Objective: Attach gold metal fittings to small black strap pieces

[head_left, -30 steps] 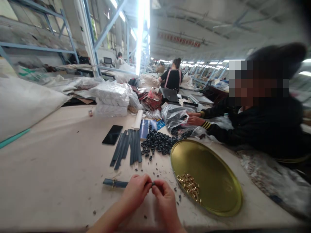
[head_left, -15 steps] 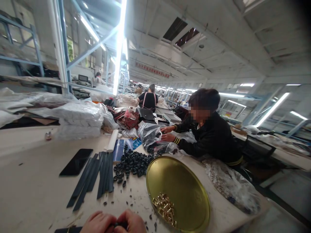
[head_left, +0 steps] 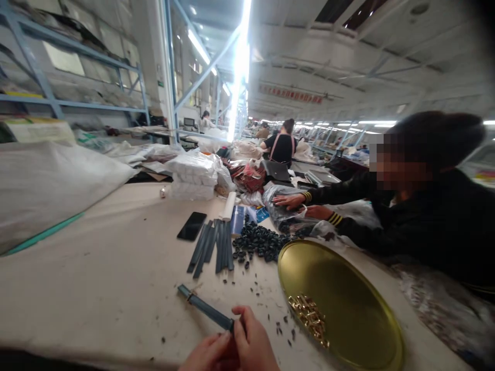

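Close together at the bottom edge, my left hand (head_left: pixel 211 351) and my right hand (head_left: pixel 254 342) are closed around the near end of a dark strap (head_left: pixel 211 310). The strap points away to the left, with a small metal loop (head_left: pixel 189 296) around it near its far end. What lies between the fingertips is partly hidden. To the right of my hands is an oval gold tray (head_left: pixel 344 288), holding a heap of gold-coloured metal fittings (head_left: pixel 309 317). Beyond the hands lie several dark strips (head_left: pixel 223 247) and a pile of small black loops (head_left: pixel 263 241).
A black phone (head_left: pixel 192 226) and a white roll (head_left: pixel 229 206) lie on the table (head_left: pixel 96 278). Plastic-wrapped stacks (head_left: pixel 193 175) stand behind. At right a co-worker (head_left: pixel 436 216) reaches into a plastic bag (head_left: pixel 282 203). White sheeting (head_left: pixel 58 185) covers the far left.
The view has swung left and back, so the tray and strips appear further right. The strap in my hands now shows nearly whole, and my right index finger is more raised. The co-worker's arms reach further out.
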A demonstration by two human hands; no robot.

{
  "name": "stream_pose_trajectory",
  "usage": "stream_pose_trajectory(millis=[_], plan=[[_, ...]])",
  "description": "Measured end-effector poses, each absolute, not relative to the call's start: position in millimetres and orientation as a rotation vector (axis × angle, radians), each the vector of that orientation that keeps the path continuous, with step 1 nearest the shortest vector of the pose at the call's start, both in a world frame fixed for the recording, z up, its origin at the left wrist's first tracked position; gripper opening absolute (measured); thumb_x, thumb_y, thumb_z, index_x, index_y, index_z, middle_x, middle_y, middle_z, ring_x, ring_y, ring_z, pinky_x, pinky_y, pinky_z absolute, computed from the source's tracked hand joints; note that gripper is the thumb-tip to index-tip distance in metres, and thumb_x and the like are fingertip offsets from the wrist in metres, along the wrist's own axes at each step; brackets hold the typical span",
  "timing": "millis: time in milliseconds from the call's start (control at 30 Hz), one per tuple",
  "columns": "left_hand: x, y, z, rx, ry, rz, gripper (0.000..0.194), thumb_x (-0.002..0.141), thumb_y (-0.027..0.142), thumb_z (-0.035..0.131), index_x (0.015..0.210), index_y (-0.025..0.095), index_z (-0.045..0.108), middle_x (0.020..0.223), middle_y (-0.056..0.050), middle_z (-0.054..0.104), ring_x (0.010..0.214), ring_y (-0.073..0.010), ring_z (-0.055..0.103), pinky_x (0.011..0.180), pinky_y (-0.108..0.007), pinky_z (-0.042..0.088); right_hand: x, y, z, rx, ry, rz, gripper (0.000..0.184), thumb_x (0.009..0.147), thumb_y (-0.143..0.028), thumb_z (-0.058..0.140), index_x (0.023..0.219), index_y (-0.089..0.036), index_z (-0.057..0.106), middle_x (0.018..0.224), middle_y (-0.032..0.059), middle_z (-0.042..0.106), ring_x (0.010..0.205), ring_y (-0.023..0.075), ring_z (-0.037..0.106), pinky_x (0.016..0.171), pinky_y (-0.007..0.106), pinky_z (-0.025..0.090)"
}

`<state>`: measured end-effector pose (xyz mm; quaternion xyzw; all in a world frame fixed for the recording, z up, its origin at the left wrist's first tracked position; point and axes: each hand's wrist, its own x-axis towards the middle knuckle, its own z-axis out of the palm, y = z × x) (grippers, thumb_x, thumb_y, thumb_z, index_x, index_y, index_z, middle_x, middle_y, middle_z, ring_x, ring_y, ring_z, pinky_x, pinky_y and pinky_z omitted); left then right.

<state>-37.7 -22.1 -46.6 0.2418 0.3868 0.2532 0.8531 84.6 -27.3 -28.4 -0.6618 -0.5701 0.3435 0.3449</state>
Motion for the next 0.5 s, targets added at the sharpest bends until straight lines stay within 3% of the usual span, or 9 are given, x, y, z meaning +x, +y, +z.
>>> stream_pose_trajectory(millis=[167, 300, 500], plan=[[-33, -28, -54, 0.256, 0.816, 0.655, 0.032, 0.061, 0.034, 0.074, 0.08, 0.014, 0.058, 0.068, -0.004, 0.065, 0.064, -0.0164, 0.061, 0.059, -0.023, 0.044, 80, -35, -20, -1.79, -1.604, 0.866, 0.034, 0.079, -0.02, 0.034, 0.108, -0.012, 0.051, 0.082, 0.0114, 0.066, 0.075, 0.0229, 0.063, 0.069, 0.032, 0.045], [-30, -31, -48, 0.189, 0.852, 0.727, 0.02, 0.069, 0.029, 0.068, 0.079, 0.014, 0.058, 0.07, -0.005, 0.066, 0.065, -0.0167, 0.062, 0.057, -0.022, 0.044, 73, -36, -25, -1.768, -1.575, 0.798, 0.033, 0.08, -0.023, 0.034, 0.107, -0.015, 0.052, 0.076, 0.0083, 0.068, 0.072, 0.0222, 0.064, 0.066, 0.029, 0.045], [-39, -14, -25, 0.101, 1.038, 0.92, 0.017, 0.085, 0.022, 0.047, 0.08, 0.009, 0.056, 0.077, -0.011, 0.066, 0.067, -0.0155, 0.063, 0.061, -0.023, 0.048, 69, -53, -32, -1.666, -1.498, 0.832, 0.033, 0.08, -0.029, 0.035, 0.105, -0.014, 0.051, 0.057, -0.0008, 0.058, 0.048, 0.0163, 0.054, 0.048, 0.025, 0.039]])
